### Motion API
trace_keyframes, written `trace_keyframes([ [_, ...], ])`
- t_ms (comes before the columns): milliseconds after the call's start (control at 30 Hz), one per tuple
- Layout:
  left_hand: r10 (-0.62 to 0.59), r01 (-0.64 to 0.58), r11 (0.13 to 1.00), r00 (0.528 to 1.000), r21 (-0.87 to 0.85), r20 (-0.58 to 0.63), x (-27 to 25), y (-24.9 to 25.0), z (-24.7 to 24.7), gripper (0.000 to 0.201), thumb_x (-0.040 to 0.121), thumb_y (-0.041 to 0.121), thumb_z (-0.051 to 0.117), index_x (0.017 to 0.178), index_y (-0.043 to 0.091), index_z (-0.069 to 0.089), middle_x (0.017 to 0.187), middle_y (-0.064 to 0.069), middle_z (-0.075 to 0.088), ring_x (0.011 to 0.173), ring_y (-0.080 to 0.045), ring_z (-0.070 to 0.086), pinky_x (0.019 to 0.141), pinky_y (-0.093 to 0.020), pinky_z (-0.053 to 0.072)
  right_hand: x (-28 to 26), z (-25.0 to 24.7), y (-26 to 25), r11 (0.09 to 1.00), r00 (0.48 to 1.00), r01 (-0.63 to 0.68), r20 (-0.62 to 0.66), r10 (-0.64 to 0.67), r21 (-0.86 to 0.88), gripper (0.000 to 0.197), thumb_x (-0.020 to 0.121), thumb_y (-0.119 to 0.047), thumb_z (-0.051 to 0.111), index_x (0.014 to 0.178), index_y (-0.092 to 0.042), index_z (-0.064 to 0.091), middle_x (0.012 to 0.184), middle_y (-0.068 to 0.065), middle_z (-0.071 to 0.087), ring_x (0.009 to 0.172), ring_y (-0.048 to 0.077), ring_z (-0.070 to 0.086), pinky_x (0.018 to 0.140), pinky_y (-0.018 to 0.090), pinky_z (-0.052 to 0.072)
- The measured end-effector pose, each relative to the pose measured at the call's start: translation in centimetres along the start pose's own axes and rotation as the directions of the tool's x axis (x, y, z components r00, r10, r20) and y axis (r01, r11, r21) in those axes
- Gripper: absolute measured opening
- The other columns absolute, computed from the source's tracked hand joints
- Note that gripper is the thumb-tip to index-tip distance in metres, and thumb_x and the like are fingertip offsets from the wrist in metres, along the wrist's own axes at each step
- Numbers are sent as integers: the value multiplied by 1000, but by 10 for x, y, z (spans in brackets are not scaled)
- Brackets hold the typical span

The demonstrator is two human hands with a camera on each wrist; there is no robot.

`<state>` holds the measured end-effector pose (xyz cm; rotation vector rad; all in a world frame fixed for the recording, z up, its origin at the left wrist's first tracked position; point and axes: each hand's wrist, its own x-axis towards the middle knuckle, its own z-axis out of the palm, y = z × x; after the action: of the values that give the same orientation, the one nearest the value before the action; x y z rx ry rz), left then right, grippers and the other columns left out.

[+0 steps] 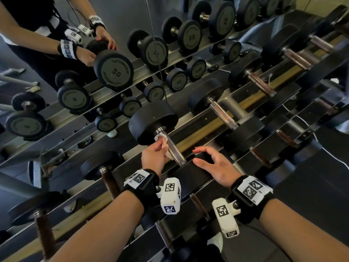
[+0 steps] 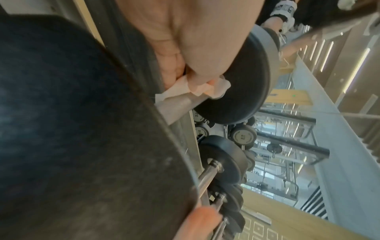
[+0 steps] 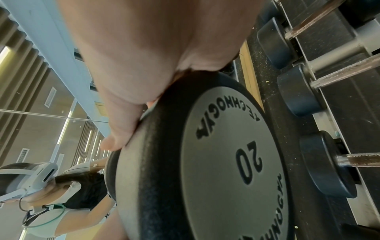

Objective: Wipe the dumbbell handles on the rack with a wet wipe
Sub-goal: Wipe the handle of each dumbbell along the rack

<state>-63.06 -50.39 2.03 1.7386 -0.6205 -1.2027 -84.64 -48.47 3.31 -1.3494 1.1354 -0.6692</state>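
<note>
A black dumbbell marked 20 (image 3: pixel 226 162) lies on the top tier of the rack. Its steel handle (image 1: pixel 174 150) runs from the far head (image 1: pixel 153 121) to the near head (image 1: pixel 190 176). My left hand (image 1: pixel 160 148) pinches a crumpled white wet wipe (image 1: pixel 160 138) against the handle close to the far head. In the left wrist view the wipe (image 2: pixel 205 88) is pressed onto the handle (image 2: pixel 176 104) by the fingers. My right hand (image 1: pixel 204 156) rests on top of the near head, with fingers arched and holding nothing. In the right wrist view its palm (image 3: pixel 127 121) lies on the head's rim.
More dumbbells lie in a row to the right (image 1: pixel 222 112) and to the left, those with brown handles (image 1: pixel 109 178). A lower tier holds smaller ones (image 1: pixel 283 137). A mirror (image 1: pixel 113 70) behind the rack reflects the dumbbells and the person.
</note>
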Motion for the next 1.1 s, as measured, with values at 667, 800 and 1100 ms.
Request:
trace_keyframes([
  [667,43,-93,962,980,257,193,-16,-4,-7,32,90,9,64,111,33,68,100,-1,74,96,-15,70,93,-42,55,0,-1,-1,1000,1000,-7,-16,7,-12,43,81,-49,68,119,-31,62,118,-5,63,102,7,64,81,19,54],
  [800,27,-52,986,988,160,155,-9,14,-9,44,91,0,56,127,25,63,101,-3,74,96,-18,71,88,-40,58,1,1,2,1000,999,-23,-23,23,-9,36,85,-44,69,118,-32,62,114,-2,64,102,14,65,79,21,56],
  [1100,54,-100,956,984,276,168,-18,6,2,30,93,17,52,121,17,63,114,-17,67,107,-34,64,97,-51,50,2,4,1,999,997,-36,-73,38,16,32,87,-36,72,117,-26,64,112,0,67,100,14,67,83,27,58],
])
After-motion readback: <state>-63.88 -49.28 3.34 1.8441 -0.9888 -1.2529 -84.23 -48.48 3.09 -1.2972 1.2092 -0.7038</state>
